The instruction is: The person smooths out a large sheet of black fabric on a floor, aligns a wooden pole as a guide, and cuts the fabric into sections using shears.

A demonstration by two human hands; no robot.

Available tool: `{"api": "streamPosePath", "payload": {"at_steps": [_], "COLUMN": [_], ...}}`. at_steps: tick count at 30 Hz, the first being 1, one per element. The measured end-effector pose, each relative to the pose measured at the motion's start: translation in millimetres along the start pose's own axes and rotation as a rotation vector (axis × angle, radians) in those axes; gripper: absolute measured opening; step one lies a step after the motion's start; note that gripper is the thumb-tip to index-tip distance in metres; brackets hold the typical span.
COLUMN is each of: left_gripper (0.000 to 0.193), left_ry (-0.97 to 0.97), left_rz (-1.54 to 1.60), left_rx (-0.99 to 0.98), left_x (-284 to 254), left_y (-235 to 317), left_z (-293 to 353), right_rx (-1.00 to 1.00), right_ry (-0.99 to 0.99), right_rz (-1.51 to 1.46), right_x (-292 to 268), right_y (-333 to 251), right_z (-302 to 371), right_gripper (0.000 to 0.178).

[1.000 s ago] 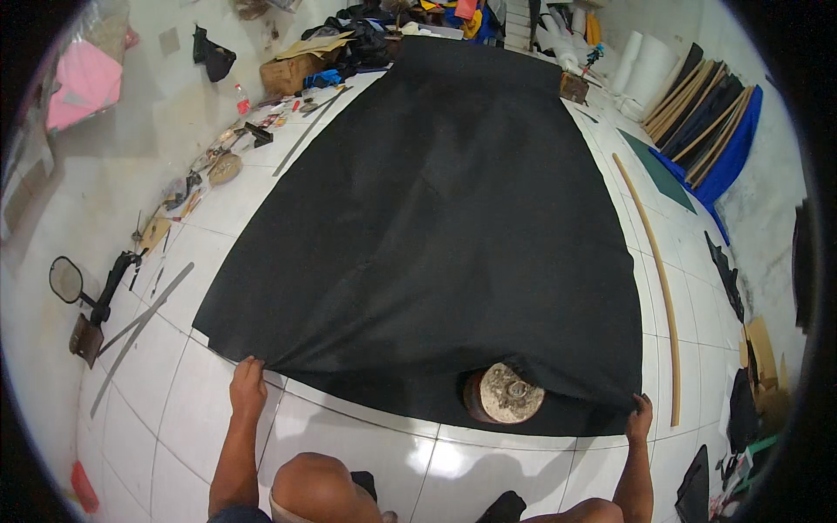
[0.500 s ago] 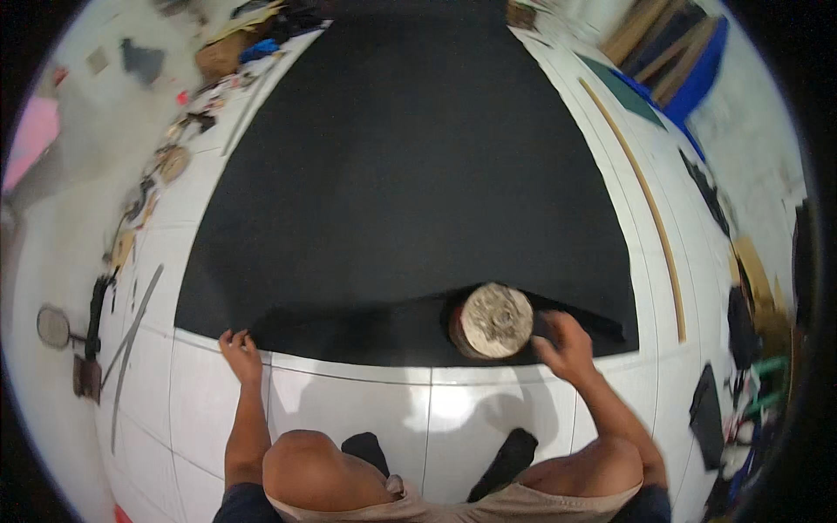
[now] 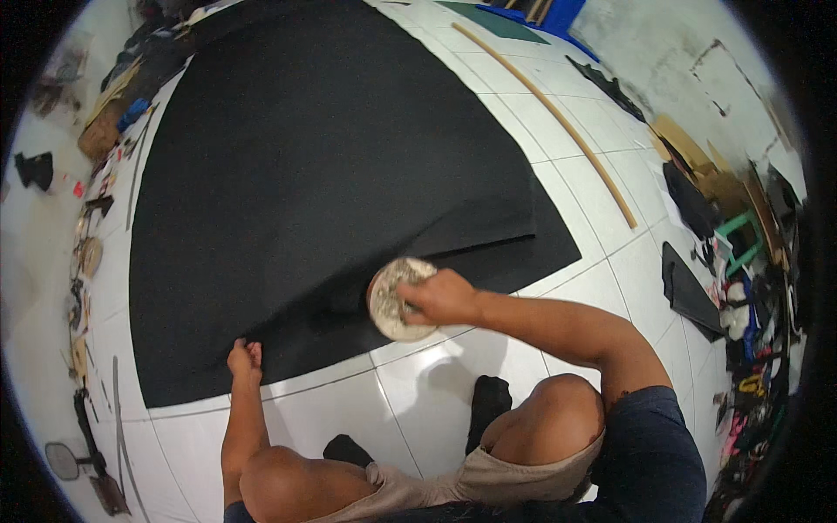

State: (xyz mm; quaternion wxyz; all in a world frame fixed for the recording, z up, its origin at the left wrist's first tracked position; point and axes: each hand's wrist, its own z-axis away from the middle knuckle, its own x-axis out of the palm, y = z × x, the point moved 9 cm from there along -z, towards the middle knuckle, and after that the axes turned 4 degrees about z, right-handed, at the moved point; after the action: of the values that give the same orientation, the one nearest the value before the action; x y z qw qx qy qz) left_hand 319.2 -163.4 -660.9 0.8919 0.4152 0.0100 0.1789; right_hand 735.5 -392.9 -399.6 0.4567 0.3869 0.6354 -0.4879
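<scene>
A large black sheet (image 3: 305,157) of fabric-like material lies on the white tiled floor. Near its front left edge, my left hand (image 3: 245,359) is closed with fingers curled, pinching the upper layer of the sheet. A round can (image 3: 389,307) with a whitish, crusted top stands at the front part of the sheet. Over that top reaches my right hand (image 3: 441,297), its fingers closed around the middle part, which they mostly hide. To the right of the can, an upper layer of the sheet ends in a raised edge (image 3: 479,245) above a lower black layer.
A long yellowish strip (image 3: 558,113) lies on the floor right of the sheet. Folded black material (image 3: 689,292), a green stool (image 3: 739,240) and mixed clutter line the right wall. Several tools and scraps lie along the left wall. My feet (image 3: 491,403) stand close to the front edge.
My right hand has moved from beside the can onto its top. The view has turned rightward. My left hand stays near the sheet's front left edge.
</scene>
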Motion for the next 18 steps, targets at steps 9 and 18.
{"api": "streamPosePath", "payload": {"at_steps": [9, 18], "left_gripper": [0.046, 0.048], "left_ry": [0.053, -0.041], "left_rz": [-0.472, -1.708], "left_rx": [0.087, 0.509], "left_x": [-1.7, -56.3], "left_y": [9.5, 140.1], "left_z": [12.4, -35.2], "right_rx": [0.270, 0.236], "right_ry": [0.025, -0.282], "right_rz": [-0.229, -0.298], "right_x": [9.8, 35.2], "right_y": [-38.3, -67.6], "right_z": [105.9, 111.1], "right_gripper": [0.039, 0.051]}}
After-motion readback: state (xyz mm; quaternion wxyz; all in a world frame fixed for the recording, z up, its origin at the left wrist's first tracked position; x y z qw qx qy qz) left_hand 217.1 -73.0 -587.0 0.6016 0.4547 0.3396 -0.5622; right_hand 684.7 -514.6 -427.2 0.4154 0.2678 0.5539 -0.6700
